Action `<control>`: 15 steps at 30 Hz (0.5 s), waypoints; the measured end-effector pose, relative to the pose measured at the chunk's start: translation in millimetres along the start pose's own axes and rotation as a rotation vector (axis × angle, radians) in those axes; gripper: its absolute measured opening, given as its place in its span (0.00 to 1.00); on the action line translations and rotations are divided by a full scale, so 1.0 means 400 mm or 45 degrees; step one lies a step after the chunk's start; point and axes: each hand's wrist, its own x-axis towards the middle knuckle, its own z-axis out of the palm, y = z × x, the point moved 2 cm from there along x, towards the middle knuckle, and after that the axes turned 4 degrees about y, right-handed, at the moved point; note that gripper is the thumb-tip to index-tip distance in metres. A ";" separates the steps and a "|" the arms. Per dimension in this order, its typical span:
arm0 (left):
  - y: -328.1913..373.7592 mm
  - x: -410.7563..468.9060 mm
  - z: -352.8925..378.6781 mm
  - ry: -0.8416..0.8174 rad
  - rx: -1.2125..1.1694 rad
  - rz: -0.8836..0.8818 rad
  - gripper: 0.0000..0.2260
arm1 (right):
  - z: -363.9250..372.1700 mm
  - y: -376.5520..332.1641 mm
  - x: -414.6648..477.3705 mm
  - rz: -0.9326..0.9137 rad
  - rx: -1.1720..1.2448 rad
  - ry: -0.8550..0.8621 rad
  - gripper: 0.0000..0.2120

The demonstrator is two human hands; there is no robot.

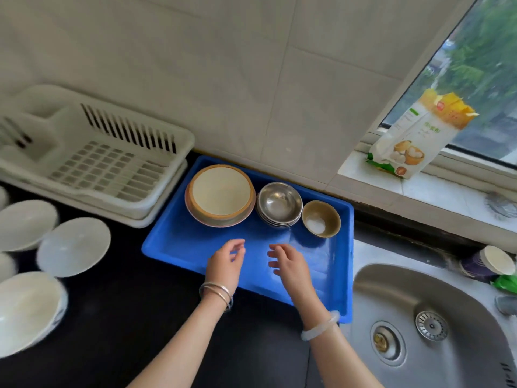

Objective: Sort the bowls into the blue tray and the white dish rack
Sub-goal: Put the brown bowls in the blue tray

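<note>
the only print stands on the paper bag (416, 138) leaning on the window sill (436, 189). a small red logo sits on its yellow top, a short line of green characters runs down the white front (chinese, by the look of them), and a green patch marks its left side. all are too blurred to read.

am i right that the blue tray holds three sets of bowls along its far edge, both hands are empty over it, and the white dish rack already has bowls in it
Not quite. In the head view the white dish rack has no bowls in it. The rest holds: the blue tray carries the large stacked bowls, the steel bowls and the small brown bowl along its far edge, and the left hand and right hand are empty over it.
</note>
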 end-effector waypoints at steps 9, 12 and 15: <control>-0.191 -0.077 -0.395 0.623 0.089 -0.081 0.12 | 0.409 -0.129 -0.124 -0.288 -0.416 -0.422 0.11; -0.257 -0.098 -0.504 0.800 0.146 -0.149 0.12 | 0.547 -0.154 -0.145 -0.359 -0.585 -0.530 0.14; -0.317 -0.112 -0.593 0.929 0.316 -0.212 0.13 | 0.660 -0.173 -0.143 -0.419 -0.743 -0.607 0.14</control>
